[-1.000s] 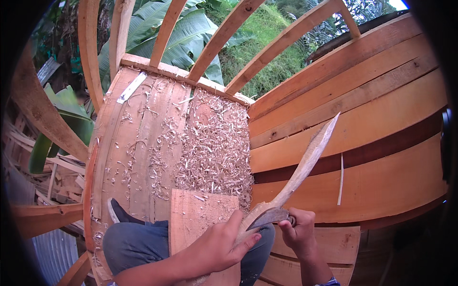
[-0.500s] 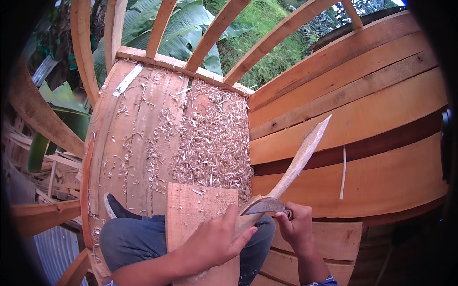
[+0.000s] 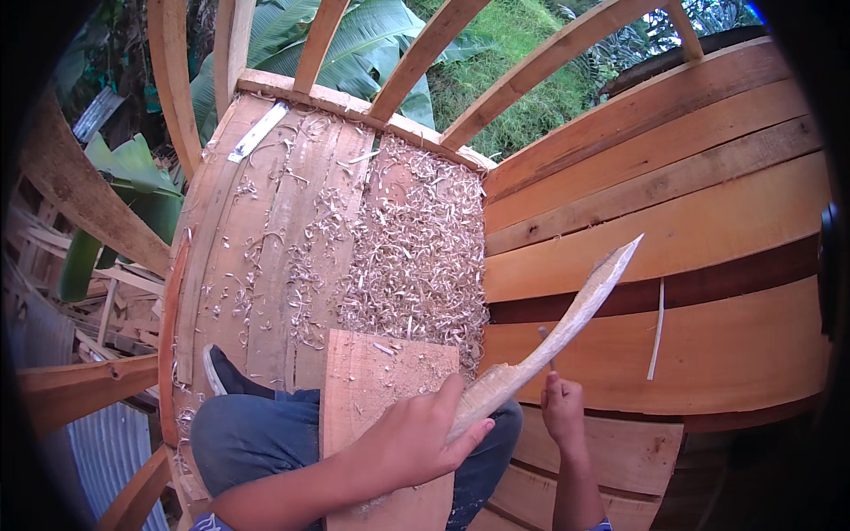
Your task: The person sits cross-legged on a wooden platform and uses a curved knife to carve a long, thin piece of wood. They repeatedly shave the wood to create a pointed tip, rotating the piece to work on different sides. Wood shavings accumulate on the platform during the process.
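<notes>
A pale, curved piece of carved wood slants up to the right over my lap, narrowing to a pointed end. My left hand is closed around its lower end, thumb on the near side. That hand rests over a flat wooden board lying between my knees. In my right hand, just right of the carved wood, is a knife. Its blade shows only as a thin dark strip, nearly edge-on and partly hidden behind the wood. The fingers are wrapped round the handle, which is mostly covered.
Curled shavings cover much of the plank floor ahead. A plank wall stands on the right, with a thin strip of wood against it. Upright wooden slats border the far side. A white strip lies far left.
My right hand has moved the knife away from the carved wood's side and turned the blade edge-on. The left hand keeps its hold. The whole view has shifted slightly.
</notes>
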Motion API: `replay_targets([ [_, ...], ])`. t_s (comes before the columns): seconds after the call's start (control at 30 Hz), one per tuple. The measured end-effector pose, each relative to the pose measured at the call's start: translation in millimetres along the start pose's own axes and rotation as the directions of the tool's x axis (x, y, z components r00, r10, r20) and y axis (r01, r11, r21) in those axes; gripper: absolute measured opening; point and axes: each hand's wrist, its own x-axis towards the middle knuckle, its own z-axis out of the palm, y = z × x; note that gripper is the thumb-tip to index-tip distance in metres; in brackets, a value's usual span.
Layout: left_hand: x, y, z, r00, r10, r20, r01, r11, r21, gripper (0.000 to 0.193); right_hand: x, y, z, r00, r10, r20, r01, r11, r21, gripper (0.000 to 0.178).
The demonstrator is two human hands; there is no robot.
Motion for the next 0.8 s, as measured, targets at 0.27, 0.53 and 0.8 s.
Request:
replay_targets([
  [0.27,10,-24,-2,0.997,-0.051,0.053,0.06,0.98,-0.189,0.053,-55,53,65,0.965,-0.175,-0.197,0.127,0.964,-0.236,0.039],
  [0.53,16,-9,-9,0.945,-0.073,0.318,0.298,0.59,-0.751,0.055,-41,45,63,0.954,-0.23,-0.195,0.147,0.92,-0.364,0.034],
  [0.8,16,-14,-2,0.958,-0.205,0.198,0.281,0.56,-0.78,0.049,-42,67,62,0.945,-0.21,-0.252,0.157,0.964,-0.216,0.023],
])
